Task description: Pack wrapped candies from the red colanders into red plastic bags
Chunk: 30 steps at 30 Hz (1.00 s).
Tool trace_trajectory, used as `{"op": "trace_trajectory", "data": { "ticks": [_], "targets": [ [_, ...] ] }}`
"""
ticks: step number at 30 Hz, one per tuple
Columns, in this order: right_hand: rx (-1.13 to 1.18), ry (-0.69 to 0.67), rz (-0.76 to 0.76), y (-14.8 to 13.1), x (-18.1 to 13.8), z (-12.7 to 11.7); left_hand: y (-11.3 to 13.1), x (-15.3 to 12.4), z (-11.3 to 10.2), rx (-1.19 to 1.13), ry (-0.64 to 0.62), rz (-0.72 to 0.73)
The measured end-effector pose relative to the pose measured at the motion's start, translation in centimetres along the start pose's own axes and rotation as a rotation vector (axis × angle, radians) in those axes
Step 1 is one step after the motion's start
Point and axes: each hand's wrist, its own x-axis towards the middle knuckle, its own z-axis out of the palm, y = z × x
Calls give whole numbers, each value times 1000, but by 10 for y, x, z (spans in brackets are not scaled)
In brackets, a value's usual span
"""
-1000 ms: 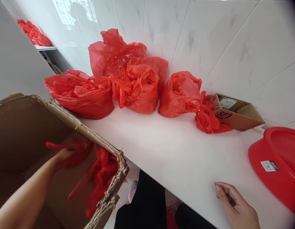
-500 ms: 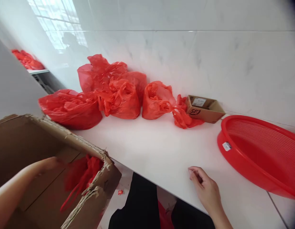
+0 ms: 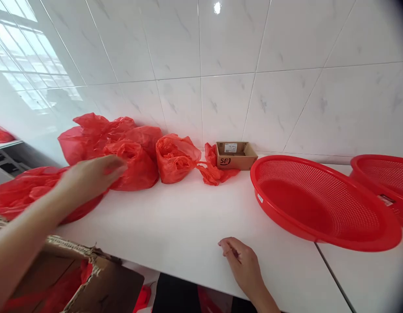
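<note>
While my left hand (image 3: 97, 176) was down inside the cardboard carton (image 3: 111, 280) half a second ago, it is now up out of it, passing over the red plastic bags on the table. It is blurred, so I cannot tell whether it grips anything. The wide, stuffed red bag (image 3: 12, 191) lies under my left wrist and forearm, and the upright red bag (image 3: 144, 171) sits just past my fingertips. Below that forearm, the carton's torn rim faces me, with loose red plastic (image 3: 62, 287) inside.

My right hand (image 3: 243, 263) has stayed low over the white tabletop (image 3: 175, 243), loosely curled, thumb against forefinger, with nothing visible in it. Beyond it, towards the wall, are a crumpled red bag (image 3: 217, 174) and the small SF box (image 3: 238, 162); to its right is the red perforated basket (image 3: 289, 221), with a second basket (image 3: 398, 213) newly in view farther right.

I judge that the handling has shifted from the carton to the bagged row, which looks unchanged, and that my left hand alone is working.
</note>
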Motion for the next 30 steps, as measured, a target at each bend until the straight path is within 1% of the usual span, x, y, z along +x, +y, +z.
{"op": "trace_trajectory", "data": {
  "ticks": [1, 2, 4, 6, 8, 10, 11, 14, 16, 19, 22, 24, 25, 28, 30],
  "targets": [
    [-3, 2, -1, 0, 0, 0, 32, 9, 5, -40, 37, 178],
    [-3, 4, -5, 1, 1, 0, 63, 19, 13, -80, 32, 288],
    [7, 0, -14, 1, 1, 0, 119, 39, 34, -130, 20, 388],
    [21, -3, -19, 0, 2, 0, 163, 52, 60, -167, -32, 475],
    [29, 2, -23, 0, 3, 0, 195, 53, 87, -192, -118, 560],
    [25, 7, -28, 0, 4, 1, 216, 45, 114, -192, -234, 611],
    [19, 11, -30, 1, 4, 1, 223, 39, 126, -187, -291, 610],
    [18, 16, -36, 2, 2, 2, 229, 20, 151, -183, -402, 508],
    [29, 16, -33, 3, 1, 2, 226, 9, 156, -212, -421, 415],
    [68, 20, -26, 3, 2, 1, 215, -6, 148, -308, -394, 329],
    [174, 57, -67, 1, 2, -1, 204, -29, 131, -431, -373, 318],
    [244, 133, -152, 0, 0, -1, 198, -50, 122, -513, -404, 325],
    [259, 197, -210, -1, -2, -1, 196, -62, 118, -553, -432, 326],
    [220, 415, -424, -3, -8, -1, 193, -98, 110, -679, -528, 327],
    [178, 492, -555, -6, -10, -1, 193, -121, 105, -760, -583, 333]
  ]
}}
